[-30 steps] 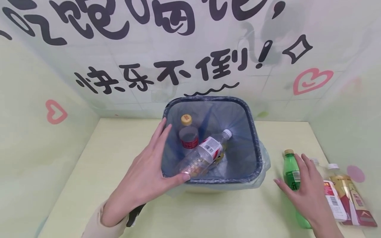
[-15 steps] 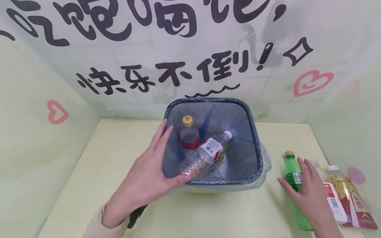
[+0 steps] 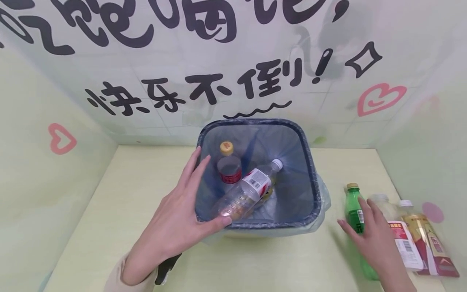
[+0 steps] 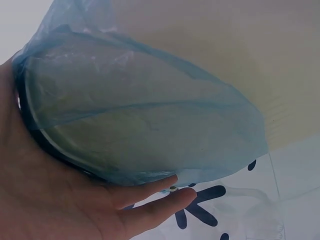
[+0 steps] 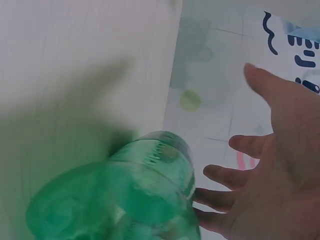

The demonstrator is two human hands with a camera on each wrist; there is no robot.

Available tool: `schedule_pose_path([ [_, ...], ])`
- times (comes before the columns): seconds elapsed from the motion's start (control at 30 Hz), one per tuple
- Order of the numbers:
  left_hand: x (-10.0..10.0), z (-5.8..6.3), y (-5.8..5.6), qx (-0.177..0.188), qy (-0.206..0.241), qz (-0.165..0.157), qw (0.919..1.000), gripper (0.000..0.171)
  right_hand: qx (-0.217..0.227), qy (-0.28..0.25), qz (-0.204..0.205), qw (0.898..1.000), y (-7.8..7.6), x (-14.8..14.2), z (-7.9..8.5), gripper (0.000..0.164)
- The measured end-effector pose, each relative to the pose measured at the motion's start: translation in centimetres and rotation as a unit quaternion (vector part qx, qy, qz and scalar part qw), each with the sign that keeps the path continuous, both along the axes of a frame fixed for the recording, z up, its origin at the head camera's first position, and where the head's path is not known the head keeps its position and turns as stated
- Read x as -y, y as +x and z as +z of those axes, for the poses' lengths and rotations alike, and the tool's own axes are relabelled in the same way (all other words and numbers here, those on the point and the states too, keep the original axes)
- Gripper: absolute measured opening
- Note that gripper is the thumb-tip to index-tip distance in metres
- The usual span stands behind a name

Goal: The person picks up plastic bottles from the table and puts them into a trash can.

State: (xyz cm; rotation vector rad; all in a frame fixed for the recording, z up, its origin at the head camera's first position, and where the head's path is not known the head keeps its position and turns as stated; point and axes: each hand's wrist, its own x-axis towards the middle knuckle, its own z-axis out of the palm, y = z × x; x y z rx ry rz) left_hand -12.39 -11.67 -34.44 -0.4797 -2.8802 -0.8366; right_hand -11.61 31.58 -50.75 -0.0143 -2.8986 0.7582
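A square dark bin [image 3: 316, 194] with a translucent bluish liner [image 4: 150, 110] stands in the middle of the table. My left hand [image 3: 169, 221] lies against its left front corner, fingers extended along the left side and thumb at the front rim. Inside the bin are a clear plastic bottle [image 3: 242, 196] with a white cap and a yellow-capped bottle [image 3: 230, 168] with a red label. My right hand [image 3: 377, 243] hovers over a green plastic bottle [image 3: 354, 207] lying on the table. In the right wrist view, its fingers are spread beside the green bottle [image 5: 155, 185].
Right of the green bottle lie a bottle [image 3: 405, 249] with a white and red label and a clear bottle [image 3: 425, 239] with a gold and red label. A wall [image 3: 164, 129] with large black lettering rises behind the bin. Side walls flank the pale table [image 3: 120, 194].
The head view has shifted slightly. Both hands stay in nearly the same places, the left at the bin and the right over the green bottle.
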Motion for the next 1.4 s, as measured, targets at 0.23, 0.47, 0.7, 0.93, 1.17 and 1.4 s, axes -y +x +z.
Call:
schedule_pose_path([
  [0.23, 0.0, 0.0, 0.1, 0.006, 0.005, 0.000, 1.0000, 0.111, 0.028, 0.040, -0.008, 0.999, -0.2, -0.1, -0.9, 0.085],
  [0.47, -0.2, 0.0, 0.0, 0.014, 0.017, -0.003, 0.9998, 0.108, 0.112, 0.034, -0.050, 0.992, -1.0, 0.0, -1.2, 0.077],
  [0.7, -0.2, 0.1, 0.0, 0.011, 0.022, -0.003, 0.9997, 0.107, 0.138, 0.015, -0.048, 0.989, -2.3, 0.1, -0.9, 0.075],
  [0.93, -0.3, 0.0, 0.0, 0.012, 0.032, -0.004, 0.9994, 0.112, 0.177, 0.014, -0.039, 0.983, -2.7, -0.1, -1.2, 0.085],
  [1.17, -0.5, -0.2, 0.0, 0.032, 0.051, 0.008, 0.9982, 0.117, 0.165, 0.010, -0.043, 0.985, -2.6, -0.5, -1.6, 0.099],
  [1.4, -0.2, -0.2, 0.1, 0.035, 0.067, 0.010, 0.9971, 0.118, 0.183, -0.017, -0.056, 0.981, -3.0, -0.5, -1.6, 0.099],
])
